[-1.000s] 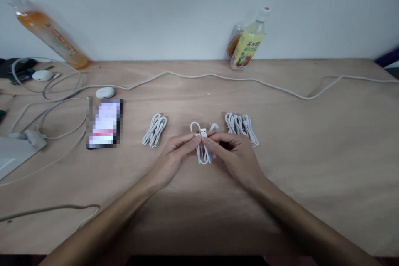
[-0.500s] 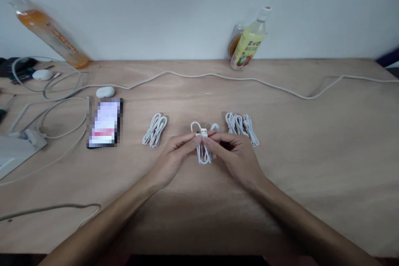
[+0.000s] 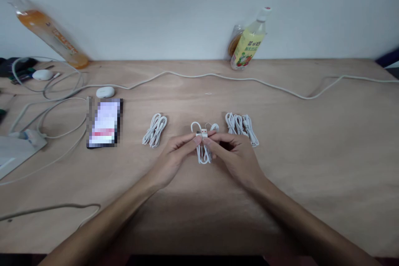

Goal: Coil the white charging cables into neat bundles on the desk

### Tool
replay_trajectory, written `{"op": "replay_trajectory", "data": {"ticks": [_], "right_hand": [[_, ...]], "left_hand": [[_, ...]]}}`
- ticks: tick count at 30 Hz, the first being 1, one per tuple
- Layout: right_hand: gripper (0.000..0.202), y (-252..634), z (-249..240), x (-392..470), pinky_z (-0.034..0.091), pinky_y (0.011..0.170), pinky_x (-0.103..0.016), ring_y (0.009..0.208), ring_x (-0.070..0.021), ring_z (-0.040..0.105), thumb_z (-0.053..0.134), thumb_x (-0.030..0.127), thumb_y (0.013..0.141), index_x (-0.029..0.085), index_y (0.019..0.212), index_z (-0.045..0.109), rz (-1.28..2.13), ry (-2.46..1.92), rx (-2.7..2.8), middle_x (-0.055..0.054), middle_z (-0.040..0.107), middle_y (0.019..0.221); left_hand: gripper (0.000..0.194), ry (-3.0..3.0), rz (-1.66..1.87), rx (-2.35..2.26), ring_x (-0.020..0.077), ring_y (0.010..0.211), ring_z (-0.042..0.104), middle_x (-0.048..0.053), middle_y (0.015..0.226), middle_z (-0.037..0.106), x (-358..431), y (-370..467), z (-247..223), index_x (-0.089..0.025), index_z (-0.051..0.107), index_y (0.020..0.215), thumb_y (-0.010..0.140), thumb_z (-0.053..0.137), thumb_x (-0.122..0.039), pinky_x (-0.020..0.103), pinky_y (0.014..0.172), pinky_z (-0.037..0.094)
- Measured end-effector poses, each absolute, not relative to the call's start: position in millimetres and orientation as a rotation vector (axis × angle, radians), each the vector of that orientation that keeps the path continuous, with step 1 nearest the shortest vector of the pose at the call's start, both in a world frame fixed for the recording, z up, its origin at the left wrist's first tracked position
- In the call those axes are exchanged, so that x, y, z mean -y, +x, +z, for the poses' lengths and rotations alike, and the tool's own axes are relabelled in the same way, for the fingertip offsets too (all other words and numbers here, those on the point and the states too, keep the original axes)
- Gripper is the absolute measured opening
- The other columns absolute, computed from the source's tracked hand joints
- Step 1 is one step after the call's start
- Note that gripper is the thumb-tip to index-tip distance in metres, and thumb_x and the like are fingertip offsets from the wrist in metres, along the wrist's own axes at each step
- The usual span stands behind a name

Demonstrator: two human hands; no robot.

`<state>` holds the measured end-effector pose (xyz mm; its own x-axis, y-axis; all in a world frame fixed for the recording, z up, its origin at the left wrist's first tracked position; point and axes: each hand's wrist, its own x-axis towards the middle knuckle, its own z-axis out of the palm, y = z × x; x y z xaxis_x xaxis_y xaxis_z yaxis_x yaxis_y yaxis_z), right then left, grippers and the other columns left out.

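Observation:
Between my two hands is a coiled white USB cable (image 3: 204, 158), its loops hanging below my thumbs. Its USB plug, with a metal end, points away from me above the fingertips, and a second connector sits just left of it. My left hand (image 3: 176, 151) pinches the cable from the left. From the right, my right hand (image 3: 238, 153) pinches it too, thumb close to the plug. Left of my hands lies a bundled white cable (image 3: 155, 130). Several more bundled white cables (image 3: 238, 124) lie behind my right hand, which partly covers them.
A phone (image 3: 105, 122) and a white earbud case (image 3: 105, 92) lie to the left, among loose cables. One long white cable (image 3: 212, 75) crosses the wooden table. By the wall stand an orange drink bottle (image 3: 52, 35) and a yellow one (image 3: 249, 43). A small ring (image 3: 208, 94) lies mid-table.

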<state>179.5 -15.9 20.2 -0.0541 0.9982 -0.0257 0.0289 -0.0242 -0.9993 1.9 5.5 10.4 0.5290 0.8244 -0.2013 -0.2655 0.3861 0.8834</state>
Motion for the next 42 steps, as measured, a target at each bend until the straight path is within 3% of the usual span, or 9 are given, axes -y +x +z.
{"op": "replay_trajectory", "data": {"ticks": [42], "right_hand": [[0.034, 181.0, 15.8, 15.9, 0.046, 0.064, -0.03, 0.065, -0.0156, 0.057, 0.071, 0.039, 0.095, 0.024, 0.065, 0.073, 1.234, -1.249, 1.278, 0.001, 0.065, 0.063]], "left_hand": [[0.04, 0.925, 0.776, -0.68, 0.0317, 0.117, 0.075, 0.014, 0.123, 0.084, -5.8, 1.4, 3.9, -0.021, 0.083, 0.132, 0.106, 0.068, -0.048, 0.048, 0.108, 0.054]]}}
